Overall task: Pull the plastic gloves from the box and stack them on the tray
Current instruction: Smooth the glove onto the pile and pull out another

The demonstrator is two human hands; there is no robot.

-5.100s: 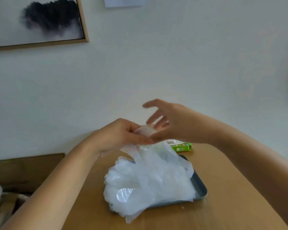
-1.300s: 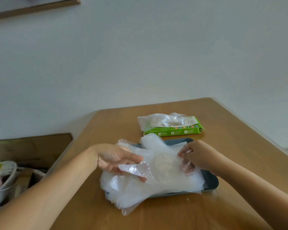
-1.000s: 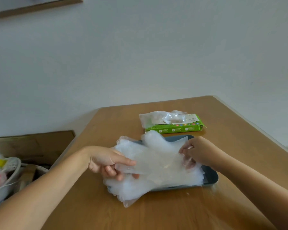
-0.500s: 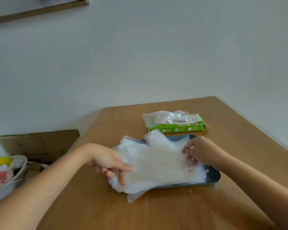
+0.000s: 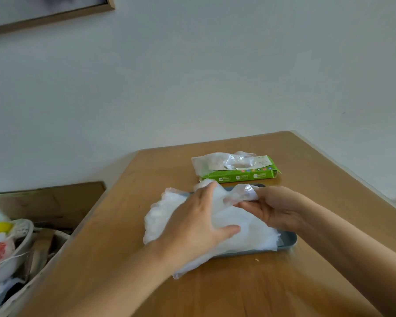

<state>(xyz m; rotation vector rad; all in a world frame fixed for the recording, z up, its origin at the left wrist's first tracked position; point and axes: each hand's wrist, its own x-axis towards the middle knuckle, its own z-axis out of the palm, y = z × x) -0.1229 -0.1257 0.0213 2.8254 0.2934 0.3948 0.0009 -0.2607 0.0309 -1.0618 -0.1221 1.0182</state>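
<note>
A pile of clear plastic gloves (image 5: 245, 227) lies on a grey-blue tray (image 5: 288, 240) in the middle of the wooden table. My left hand (image 5: 197, 223) rests flat on top of the pile with straight fingers, pressing it down. At the pile's far right my right hand (image 5: 272, 209) pinches a crumpled edge of the top glove (image 5: 245, 193). Behind the tray lies the green glove box (image 5: 238, 175), with a clear glove (image 5: 217, 162) sticking out of its opening.
The table (image 5: 238, 289) ends at the left, where a cardboard box (image 5: 44, 202) and a pale basket (image 5: 7, 255) with odds and ends stand lower down. The table's right edge runs diagonally. A framed picture (image 5: 50, 10) hangs on the white wall.
My left hand let go of the glove's left edge and moved onto the top of the pile, now pressing flat. My right hand stays at the right end, still pinching the glove.
</note>
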